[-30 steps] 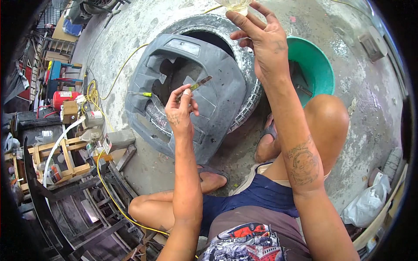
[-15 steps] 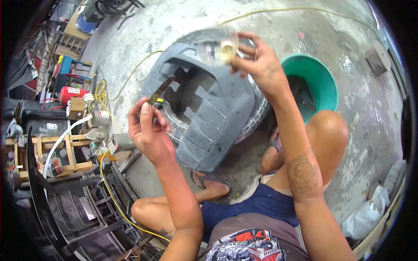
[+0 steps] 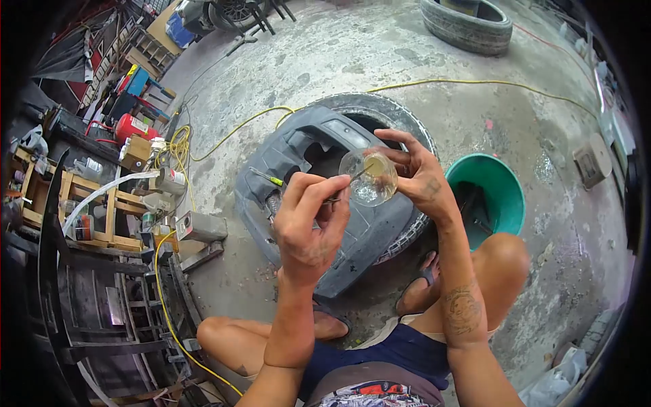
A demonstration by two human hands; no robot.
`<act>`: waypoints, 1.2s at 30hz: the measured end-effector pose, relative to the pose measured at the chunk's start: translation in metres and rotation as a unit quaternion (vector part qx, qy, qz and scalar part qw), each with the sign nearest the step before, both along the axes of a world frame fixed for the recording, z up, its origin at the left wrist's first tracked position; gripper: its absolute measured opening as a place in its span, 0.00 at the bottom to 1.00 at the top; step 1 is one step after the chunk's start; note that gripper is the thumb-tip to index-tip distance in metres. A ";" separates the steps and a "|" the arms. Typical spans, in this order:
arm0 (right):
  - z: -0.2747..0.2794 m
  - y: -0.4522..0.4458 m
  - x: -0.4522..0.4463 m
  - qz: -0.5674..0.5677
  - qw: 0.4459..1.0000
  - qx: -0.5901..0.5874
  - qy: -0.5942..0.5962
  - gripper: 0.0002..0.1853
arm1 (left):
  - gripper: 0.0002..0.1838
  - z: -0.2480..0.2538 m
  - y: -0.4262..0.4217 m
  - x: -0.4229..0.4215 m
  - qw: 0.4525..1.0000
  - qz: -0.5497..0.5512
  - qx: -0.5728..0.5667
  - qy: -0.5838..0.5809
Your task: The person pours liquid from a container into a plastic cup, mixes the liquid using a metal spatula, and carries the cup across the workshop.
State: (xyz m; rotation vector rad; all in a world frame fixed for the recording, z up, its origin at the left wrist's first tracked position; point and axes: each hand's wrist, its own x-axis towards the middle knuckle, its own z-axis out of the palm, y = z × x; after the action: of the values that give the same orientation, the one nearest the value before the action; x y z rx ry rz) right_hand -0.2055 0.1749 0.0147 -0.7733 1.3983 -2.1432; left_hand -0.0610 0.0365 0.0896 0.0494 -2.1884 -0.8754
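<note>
In my left hand (image 3: 313,227), pinched between thumb and fingers, is a thin dark flat blade (image 3: 357,174). Its tip reaches into a clear plastic cup (image 3: 371,192) with a pale yellowish substance (image 3: 377,165) inside. My right hand (image 3: 422,173) grips that cup from the right side, tilted so its mouth faces the left hand. Below both hands lies a large grey moulded plastic part (image 3: 359,234), resembling a vehicle bumper piece, on top of a tire (image 3: 411,125). A slim tool with a bright yellow-green section (image 3: 276,181) rests on the grey part.
A green bucket (image 3: 512,183) holding dark items stands right of the tire. Another tire (image 3: 468,30) lies at the back. Yellow hose (image 3: 475,81) crosses the concrete floor. On the left are a red tank (image 3: 132,129), wooden crates (image 3: 115,227) and a metal can (image 3: 196,227).
My left hand has moved right, bringing the blade from apart into the cup. The cup now tilts toward it. My view has shifted, showing more floor and the back tire.
</note>
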 end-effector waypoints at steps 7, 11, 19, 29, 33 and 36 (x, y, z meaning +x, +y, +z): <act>-0.002 0.000 -0.001 0.004 1.000 0.003 0.010 0.35 | 0.10 0.002 0.005 -0.005 0.998 -0.021 -0.046 -0.023; -0.001 0.001 0.000 -0.001 1.000 0.006 0.010 0.36 | 0.11 0.002 0.005 -0.005 0.997 -0.046 -0.051 -0.024; -0.001 0.000 0.000 0.004 1.000 -0.001 0.004 0.36 | 0.10 0.004 0.003 0.000 0.999 -0.030 -0.023 -0.034; 0.000 -0.001 0.001 -0.007 1.000 0.003 0.005 0.36 | 0.10 0.006 -0.001 0.000 0.999 -0.015 -0.031 0.005; -0.001 0.000 0.001 0.001 1.000 0.016 0.013 0.35 | 0.09 -0.004 -0.002 -0.007 0.998 -0.024 -0.054 -0.013; -0.002 0.001 -0.001 0.002 1.000 0.022 0.014 0.34 | 0.09 -0.003 0.000 -0.005 0.999 -0.041 -0.017 -0.027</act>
State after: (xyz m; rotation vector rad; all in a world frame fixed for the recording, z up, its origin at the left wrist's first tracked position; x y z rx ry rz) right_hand -0.2068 0.1754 0.0126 -0.7920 1.4522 -2.0975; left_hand -0.0658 0.0368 0.0864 -0.0341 -2.2693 -0.8927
